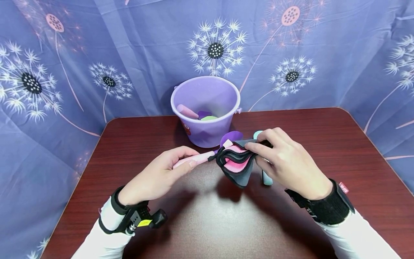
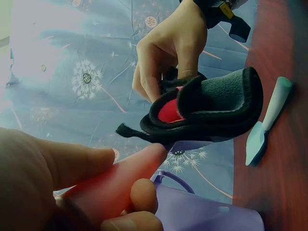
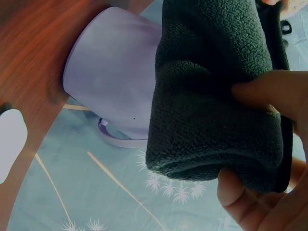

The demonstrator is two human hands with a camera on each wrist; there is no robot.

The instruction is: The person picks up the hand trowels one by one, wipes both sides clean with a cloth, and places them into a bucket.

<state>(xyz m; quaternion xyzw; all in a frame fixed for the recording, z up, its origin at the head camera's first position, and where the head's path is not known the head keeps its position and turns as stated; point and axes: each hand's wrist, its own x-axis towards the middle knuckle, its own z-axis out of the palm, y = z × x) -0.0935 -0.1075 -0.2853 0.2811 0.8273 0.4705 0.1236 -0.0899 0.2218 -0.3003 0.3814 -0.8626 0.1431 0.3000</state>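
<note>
Left hand [image 1: 161, 172]: curled round a pink-handled shovel [image 1: 200, 158], near side of bucket [image 1: 207, 131]. Right hand [image 1: 291, 162]: pinching folded cloth [image 1: 244, 176] by the shovel's neck. Handling: apparently wiping; steady handle, light, even pressure advisable.

The bare left hand [image 1: 158, 174] has a black strap [image 1: 116, 204] at its wrist. Beside that strap sit a black camera [image 1: 158, 218] and yellow label [image 1: 144, 223]; under it runs a white sleeve [image 1: 102, 241]. Across from it, a black cuff [image 1: 334, 207] with a red tag [image 1: 344, 187] meets the other sleeve [image 1: 360, 237].
</note>
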